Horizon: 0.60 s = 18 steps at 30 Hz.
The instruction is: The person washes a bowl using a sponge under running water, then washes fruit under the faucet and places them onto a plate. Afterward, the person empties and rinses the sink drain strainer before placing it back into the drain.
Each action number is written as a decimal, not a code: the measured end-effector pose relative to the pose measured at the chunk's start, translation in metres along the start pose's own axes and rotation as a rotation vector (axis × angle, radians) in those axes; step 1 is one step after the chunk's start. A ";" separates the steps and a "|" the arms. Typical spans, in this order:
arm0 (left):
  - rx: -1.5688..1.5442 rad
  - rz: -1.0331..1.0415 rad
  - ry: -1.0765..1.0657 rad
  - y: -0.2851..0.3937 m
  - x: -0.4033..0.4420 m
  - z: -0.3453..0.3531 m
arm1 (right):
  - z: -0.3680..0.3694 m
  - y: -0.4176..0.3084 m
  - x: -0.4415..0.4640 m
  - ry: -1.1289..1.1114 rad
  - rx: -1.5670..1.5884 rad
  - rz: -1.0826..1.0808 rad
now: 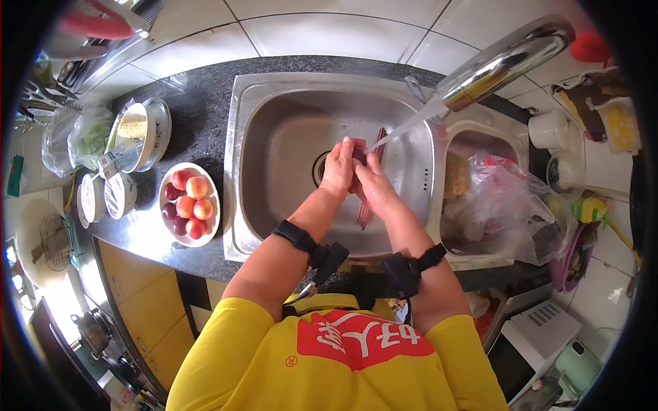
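Note:
My left hand (pixel 338 169) and my right hand (pixel 373 185) are together over the steel sink (pixel 281 185), with fingers closed around a small dark red thing (pixel 359 155). My fingers cover most of it, so I cannot make out its kind. Water (pixel 408 125) runs down from the chrome tap (pixel 504 61) onto the hands. Reddish-brown chopsticks (pixel 362 216) lie on the sink floor, partly hidden below my right hand. Left of my hands, the drain (pixel 319 168) shows in part.
A white plate of peaches and plums (pixel 197 186) stands on the dark counter at left, near stacked bowls (pixel 159 130) and lidded tubs (pixel 120 194). Plastic bags (pixel 497 198) fill the smaller basin at right. The tap overhangs the sink's back right corner.

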State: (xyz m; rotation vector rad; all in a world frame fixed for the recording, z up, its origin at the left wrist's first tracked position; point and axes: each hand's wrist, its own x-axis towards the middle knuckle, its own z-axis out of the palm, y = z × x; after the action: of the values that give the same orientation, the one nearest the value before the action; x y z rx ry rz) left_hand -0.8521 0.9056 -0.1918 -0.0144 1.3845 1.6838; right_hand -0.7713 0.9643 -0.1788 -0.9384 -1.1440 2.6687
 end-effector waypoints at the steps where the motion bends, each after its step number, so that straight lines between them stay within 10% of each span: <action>1: -0.029 -0.112 0.005 0.003 0.003 0.002 | -0.004 0.001 0.003 0.037 -0.095 -0.091; 3: -0.099 -0.079 -0.038 0.001 0.007 0.011 | -0.007 0.004 0.014 0.175 -0.300 -0.341; 9: 0.308 0.476 -0.089 -0.025 0.012 0.016 | -0.009 -0.012 0.030 0.394 -0.081 -0.152; 11: 0.118 0.085 -0.110 -0.015 0.007 0.008 | -0.002 -0.014 0.027 0.406 -0.090 0.006; 15: -0.354 -0.070 -0.141 -0.004 0.021 -0.001 | 0.000 0.013 0.032 0.242 -0.439 -0.559; 18: -0.420 -0.216 -0.056 -0.022 0.024 0.001 | -0.012 0.004 0.044 0.395 -0.682 -0.310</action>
State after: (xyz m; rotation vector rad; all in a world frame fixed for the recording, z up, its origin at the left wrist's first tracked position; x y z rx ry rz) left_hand -0.8513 0.9203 -0.2209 -0.3404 0.9317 1.7456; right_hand -0.7988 0.9825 -0.2103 -1.1714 -1.9279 1.7504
